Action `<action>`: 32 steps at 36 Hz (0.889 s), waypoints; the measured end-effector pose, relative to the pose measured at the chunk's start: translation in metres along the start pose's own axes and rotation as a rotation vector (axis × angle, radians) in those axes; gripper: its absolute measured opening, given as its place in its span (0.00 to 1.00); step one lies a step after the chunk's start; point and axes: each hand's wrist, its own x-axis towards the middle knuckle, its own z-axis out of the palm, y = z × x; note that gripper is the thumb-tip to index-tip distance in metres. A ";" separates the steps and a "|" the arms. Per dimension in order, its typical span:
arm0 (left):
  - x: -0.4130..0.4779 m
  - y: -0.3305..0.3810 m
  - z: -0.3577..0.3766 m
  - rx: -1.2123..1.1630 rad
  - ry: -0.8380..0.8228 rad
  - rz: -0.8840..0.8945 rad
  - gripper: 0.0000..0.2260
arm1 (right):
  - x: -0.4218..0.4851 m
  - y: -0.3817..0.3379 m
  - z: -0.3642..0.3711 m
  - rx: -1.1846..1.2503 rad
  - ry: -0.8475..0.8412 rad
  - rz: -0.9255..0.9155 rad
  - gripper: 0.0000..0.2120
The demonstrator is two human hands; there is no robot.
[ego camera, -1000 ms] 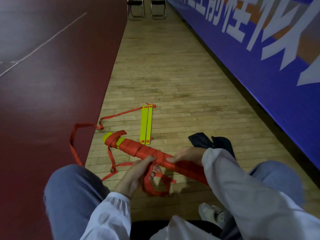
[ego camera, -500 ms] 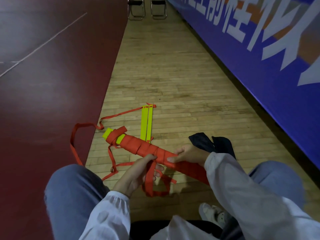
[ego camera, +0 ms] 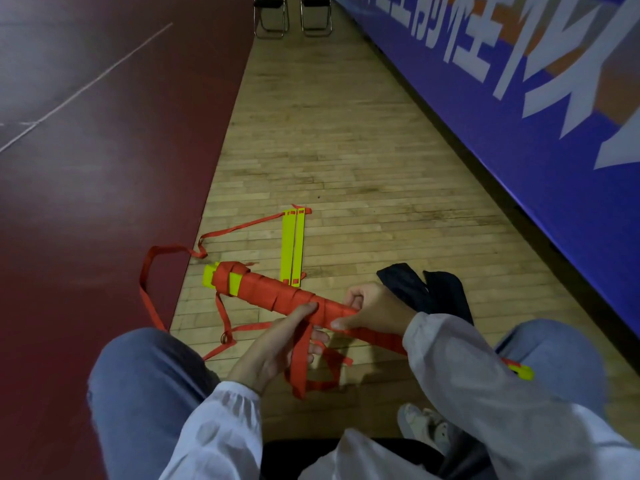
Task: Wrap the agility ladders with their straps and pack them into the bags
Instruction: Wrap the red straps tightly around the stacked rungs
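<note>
Blue wall (ego camera: 519, 150): it is running along the right side, with big white signs on it.
Red floor (ego camera: 86, 202): it is filling the left side, with thin white lines crossing it.
Wood floor (ego camera: 346, 150): it is stretching away between the red floor and the blue wall.
Knees (ego camera: 138, 386): a person in blue jeans and white sleeves is sitting low, with the knees sticking out on both sides.
Ladder bundle (ego camera: 263, 289): it is hanging above the wood floor, in front of the knees. It is going slanted from far left to near right. Red strap is wrapping most of it, and yellow ends are peeking out.
Dark bag (ego camera: 429, 292): it is lying crumpled on the wood floor, just past the right hand. I cannot tell what is in it, or if it is one bag or two.
Red strap (ego camera: 299, 362): a loose part is dropping from the ladder bundle through the left hand. More is trailing over both floors.
Right hand (ego camera: 374, 310): it is gripping the ladder bundle near its middle, fingers curling over the top and thumb under.
Left hand (ego camera: 273, 348): it is holding the red strap, with one finger lying along the ladder bundle, right beside the right hand.
Yellow rungs (ego camera: 293, 244): two are lying side by side on the wood floor, past the ladder bundle.
</note>
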 end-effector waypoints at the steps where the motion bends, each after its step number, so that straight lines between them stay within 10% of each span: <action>1: 0.000 0.000 0.000 0.002 0.006 0.003 0.19 | 0.000 0.001 0.001 -0.016 0.009 -0.006 0.13; 20: -0.001 -0.006 0.006 -0.004 0.045 0.082 0.18 | 0.004 0.011 -0.002 0.061 -0.047 -0.008 0.14; 32: -0.003 -0.006 0.002 0.020 0.039 0.095 0.15 | 0.001 0.000 -0.004 0.205 -0.475 0.219 0.19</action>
